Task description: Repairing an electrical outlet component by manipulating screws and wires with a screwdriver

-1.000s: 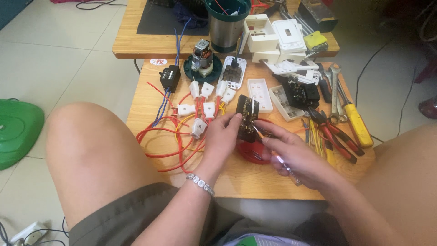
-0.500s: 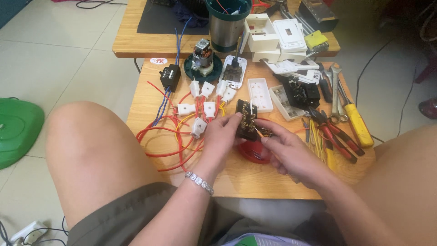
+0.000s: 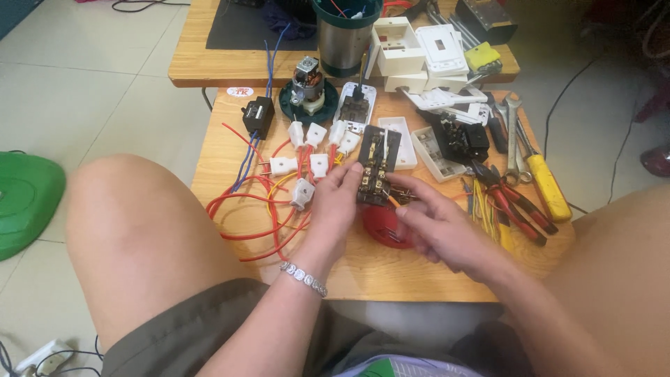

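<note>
The left hand (image 3: 338, 202) holds a black switch block (image 3: 377, 167) by its left edge. Its fingers are closed on the block, and the block stands tilted up over the wooden table (image 3: 209, 164). The right hand (image 3: 436, 227) is just beside the block's bottom right corner. Its fingertips are pinched together on a thin orange wire (image 3: 392, 200) that touches the bottom of the block. A round red thing (image 3: 384, 227) lies on the table under both hands.

To the left of the block is a bunch of white plugs (image 3: 307, 150) with red wires (image 3: 244, 209) looping over the table. Behind the block lies a white box lid (image 3: 398, 139). To the right are red pliers (image 3: 513, 206) and a screwdriver with a yellow handle (image 3: 548, 185). Further back stands a small motor on a green base (image 3: 307, 87). The person's bare knees are on both sides of the table
</note>
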